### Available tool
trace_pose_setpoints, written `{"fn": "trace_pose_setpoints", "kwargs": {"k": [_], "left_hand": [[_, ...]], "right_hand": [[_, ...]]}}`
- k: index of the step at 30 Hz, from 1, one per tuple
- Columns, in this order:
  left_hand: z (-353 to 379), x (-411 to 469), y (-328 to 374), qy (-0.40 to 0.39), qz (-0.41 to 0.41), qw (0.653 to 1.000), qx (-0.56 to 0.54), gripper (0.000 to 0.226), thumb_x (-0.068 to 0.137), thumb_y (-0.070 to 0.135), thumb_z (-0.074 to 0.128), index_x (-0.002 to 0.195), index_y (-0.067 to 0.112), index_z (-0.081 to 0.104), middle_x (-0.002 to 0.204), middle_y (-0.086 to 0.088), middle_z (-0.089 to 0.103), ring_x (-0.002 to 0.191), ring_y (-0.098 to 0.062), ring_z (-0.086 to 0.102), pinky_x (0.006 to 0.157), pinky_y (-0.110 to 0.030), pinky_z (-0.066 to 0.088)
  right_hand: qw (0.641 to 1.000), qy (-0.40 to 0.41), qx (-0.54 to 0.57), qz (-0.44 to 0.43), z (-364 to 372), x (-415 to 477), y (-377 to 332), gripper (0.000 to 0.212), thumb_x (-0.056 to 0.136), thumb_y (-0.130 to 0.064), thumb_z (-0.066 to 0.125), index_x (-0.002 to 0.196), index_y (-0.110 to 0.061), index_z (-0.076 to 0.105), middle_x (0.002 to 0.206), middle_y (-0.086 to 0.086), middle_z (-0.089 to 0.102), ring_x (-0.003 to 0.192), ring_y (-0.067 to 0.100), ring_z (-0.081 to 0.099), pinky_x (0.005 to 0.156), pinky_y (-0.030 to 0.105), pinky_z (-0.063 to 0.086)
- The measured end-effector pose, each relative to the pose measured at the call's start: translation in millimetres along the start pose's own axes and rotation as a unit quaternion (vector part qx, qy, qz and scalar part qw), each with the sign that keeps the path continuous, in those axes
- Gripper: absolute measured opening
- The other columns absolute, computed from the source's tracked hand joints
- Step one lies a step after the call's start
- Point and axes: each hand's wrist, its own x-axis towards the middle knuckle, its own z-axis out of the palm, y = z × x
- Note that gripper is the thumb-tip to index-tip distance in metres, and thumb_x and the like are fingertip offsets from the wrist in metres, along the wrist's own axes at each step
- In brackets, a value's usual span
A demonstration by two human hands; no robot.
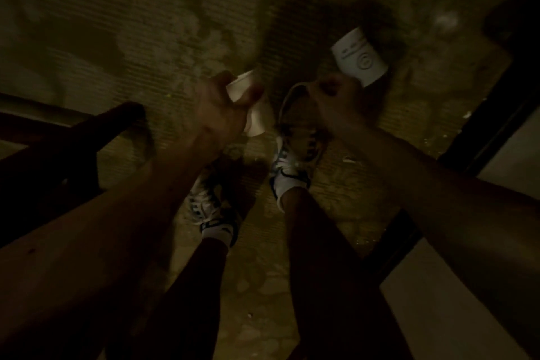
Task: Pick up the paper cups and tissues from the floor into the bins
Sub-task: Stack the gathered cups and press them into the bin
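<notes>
Dim shot – left hand [225,102] clamped round a crumpled paper cup [257,114], right hand [339,96] gripping a printed paper cup [359,57], both above the floor [146,23] & sneakers [295,155].

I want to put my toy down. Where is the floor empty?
Bare floor lies ahead on the left, beyond the dark wooden bar. It is crowded by the shoes, where both hands hold paper cups.

Very dim, yellowish light. Floor [146,23] lit patchily at top of frame; lower half near black. Motion blur throughout; wide-angle stretching at edges.
</notes>
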Motion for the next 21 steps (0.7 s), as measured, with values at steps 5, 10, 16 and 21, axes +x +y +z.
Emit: {"fn": "trace_pose_setpoints", "kwargs": {"k": [5, 10, 16, 21], "left_hand": [[25.1, 10.0, 21.2, -0.068, -0.024, 0.997, -0.005, 0.067, 0.075, 0.041, 0.082, 0.124, 0.022, 0.04, 0.113, -0.003, 0.062, 0.089, -0.022, 0.066, 0.056, -0.025, 0.049], [37.0, 25.1, 38.9, -0.102, -0.004, 0.994, 0.026, 0.111, 0.062, 0.047, 0.088, 0.149, 0.029, 0.021, 0.125, 0.01, 0.046, 0.106, -0.01, 0.053, 0.063, -0.013, 0.041], [33.2, 30.6, 49.1, -0.142, -0.028, 0.989, 0.031, 0.091, 0.073, 0.026, 0.084, 0.148, 0.028, 0.033, 0.118, 0.01, 0.046, 0.106, -0.01, 0.051, 0.073, -0.016, 0.045], [2.3, 16.6, 92.4, -0.183, -0.05, 0.982, 0.024, 0.097, 0.076, 0.02, 0.079, 0.152, 0.039, 0.022, 0.127, 0.005, 0.041, 0.11, -0.017, 0.051, 0.074, -0.025, 0.046]], "right_hand": [[0.966, 0.113, -0.214, -0.09, -56.1, 28.7, 6.5, 0.064, 0.09, -0.024, 0.067, 0.145, -0.013, 0.036, 0.15, 0.011, 0.034, 0.139, 0.025, 0.03, 0.106, 0.032, 0.029], [0.996, 0.003, -0.087, -0.024, -63.2, 57.5, 16.8, 0.09, 0.086, -0.01, 0.071, 0.154, -0.008, 0.012, 0.158, 0.01, 0.022, 0.144, 0.024, 0.025, 0.112, 0.033, 0.029], [0.999, -0.029, -0.006, 0.039, -53.3, 55.9, 12.1, 0.089, 0.086, -0.026, 0.074, 0.153, -0.012, 0.018, 0.151, 0.008, 0.034, 0.132, 0.026, 0.041, 0.087, 0.026, 0.04], [0.956, -0.14, 0.165, 0.198, -69.4, 33.5, -32.2, 0.063, 0.083, -0.055, 0.067, 0.13, -0.016, 0.05, 0.125, 0.007, 0.06, 0.094, 0.023, 0.065, 0.075, 0.034, 0.054]]}}
